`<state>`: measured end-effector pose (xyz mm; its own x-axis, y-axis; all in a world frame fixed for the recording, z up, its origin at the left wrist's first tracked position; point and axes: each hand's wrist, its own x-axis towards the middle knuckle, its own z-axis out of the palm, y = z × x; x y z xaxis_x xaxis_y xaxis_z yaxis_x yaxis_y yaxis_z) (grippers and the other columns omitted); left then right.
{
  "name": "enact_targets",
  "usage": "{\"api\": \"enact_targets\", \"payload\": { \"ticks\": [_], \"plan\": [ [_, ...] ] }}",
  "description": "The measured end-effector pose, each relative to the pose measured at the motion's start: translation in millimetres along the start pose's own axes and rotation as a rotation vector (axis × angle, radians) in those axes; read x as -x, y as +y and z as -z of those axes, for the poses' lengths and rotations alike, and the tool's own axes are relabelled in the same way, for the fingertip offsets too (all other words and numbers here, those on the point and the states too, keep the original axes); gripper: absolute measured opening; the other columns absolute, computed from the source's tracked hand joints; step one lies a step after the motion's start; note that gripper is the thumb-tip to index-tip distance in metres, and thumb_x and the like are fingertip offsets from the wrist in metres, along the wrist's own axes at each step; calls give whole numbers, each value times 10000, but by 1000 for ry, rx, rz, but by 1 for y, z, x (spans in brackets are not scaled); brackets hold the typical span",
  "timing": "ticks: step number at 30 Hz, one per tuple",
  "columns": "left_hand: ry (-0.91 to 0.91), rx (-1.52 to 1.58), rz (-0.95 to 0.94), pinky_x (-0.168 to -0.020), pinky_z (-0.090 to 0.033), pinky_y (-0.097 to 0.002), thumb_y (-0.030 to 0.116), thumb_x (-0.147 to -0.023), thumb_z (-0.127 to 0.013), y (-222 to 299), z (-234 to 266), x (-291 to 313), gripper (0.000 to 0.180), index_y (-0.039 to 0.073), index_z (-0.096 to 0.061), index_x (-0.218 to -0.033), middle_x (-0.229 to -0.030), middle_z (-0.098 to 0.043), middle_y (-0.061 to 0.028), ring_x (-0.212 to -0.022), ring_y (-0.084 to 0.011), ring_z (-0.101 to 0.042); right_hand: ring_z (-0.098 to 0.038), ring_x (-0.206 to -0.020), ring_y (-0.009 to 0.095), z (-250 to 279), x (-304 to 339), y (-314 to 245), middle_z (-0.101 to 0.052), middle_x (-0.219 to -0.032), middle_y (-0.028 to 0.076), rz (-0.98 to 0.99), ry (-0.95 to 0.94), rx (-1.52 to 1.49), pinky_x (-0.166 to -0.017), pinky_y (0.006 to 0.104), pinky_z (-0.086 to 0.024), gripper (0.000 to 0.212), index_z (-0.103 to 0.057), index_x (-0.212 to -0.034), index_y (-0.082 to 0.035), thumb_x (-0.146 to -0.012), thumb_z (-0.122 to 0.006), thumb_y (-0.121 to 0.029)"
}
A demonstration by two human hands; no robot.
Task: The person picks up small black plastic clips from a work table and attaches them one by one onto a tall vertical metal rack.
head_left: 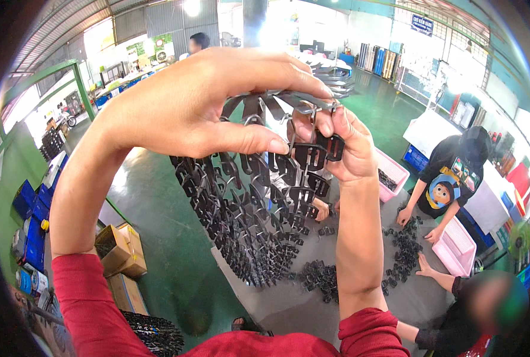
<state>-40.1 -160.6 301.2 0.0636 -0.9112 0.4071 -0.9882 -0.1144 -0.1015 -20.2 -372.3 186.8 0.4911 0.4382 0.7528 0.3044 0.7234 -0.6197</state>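
A hanging rack [259, 106] of wire hooks, loaded with many small black slotted parts [235, 208], fills the middle of the view. Over its top edge curls my left hand [217, 101], fingers on the upper side and thumb among the hooks below. My right hand [351, 140] is at the rack's right edge, its thumb and fingers closed on a black slotted part [334, 147] beside the hooks. Whether that part sits on a hook I cannot tell. Loose black parts [320, 279] lie in heaps on the grey table beneath.
Two people [461, 169] work at the table's right side, their hands by the loose parts. Pink baskets [457, 245] stand along that side. Cardboard boxes [122, 250] are on the green floor at left, and another loaded rack [152, 333] shows at lower left.
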Motion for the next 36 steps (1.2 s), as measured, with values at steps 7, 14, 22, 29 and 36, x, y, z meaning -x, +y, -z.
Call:
{"api": "enact_targets", "payload": {
  "ticks": [7, 14, 22, 29, 36],
  "plan": [
    [-41, -52, 0, -965, -397, -406, 325, -796, -656, 3, 1, -6, 526, 22, -556, -1213, -1224, -541, -174, -1150, -339, -518, -494, -684, 112, -27, 16, -22, -532, -760, 29, 161, 366, 591, -623, 232, -391, 245, -581, -775, -1, -928, -538, -187],
    [-41, -196, 89, -987, -379, -401, 300, -825, -629, 5, -5, -10, 492, 29, -542, -1226, -1247, -523, -178, -1183, -333, -490, -515, -677, 116, -29, 81, -72, -540, -748, 28, 140, 930, 1541, -644, 238, -405, 193, -594, -783, 11, -889, -552, -144],
    [-62, -203, 121, -981, -377, -407, 334, -819, -633, 4, -11, -18, 529, 66, -525, -1262, -1242, -513, -185, -1163, -336, -486, -622, -861, 320, 0, 161, -126, -640, -918, 220, -1197, 1144, 1950, -740, 386, -457, 301, -663, -850, 27, -797, -625, -267],
    [-151, -97, 49, -1030, -338, -421, 415, -771, -672, -2, 1, -16, 698, 19, -461, -1305, -1315, -478, -192, -1253, -335, -426, -621, -950, 212, 3, 68, -57, -648, -991, 121, -201, 565, 906, -849, 330, -474, 366, -603, -1062, 30, -937, -493, -296],
    [-143, -117, 62, -1002, -375, -423, 449, -765, -661, -10, 4, -13, 670, 32, -506, -1267, -1263, -539, -140, -1198, -332, -485, -593, -975, 241, 19, 3, -5, -587, -1029, 187, -22, 19, 16, -875, 347, -472, 319, -540, -997, 15, -947, -491, -297]
  ]
}}
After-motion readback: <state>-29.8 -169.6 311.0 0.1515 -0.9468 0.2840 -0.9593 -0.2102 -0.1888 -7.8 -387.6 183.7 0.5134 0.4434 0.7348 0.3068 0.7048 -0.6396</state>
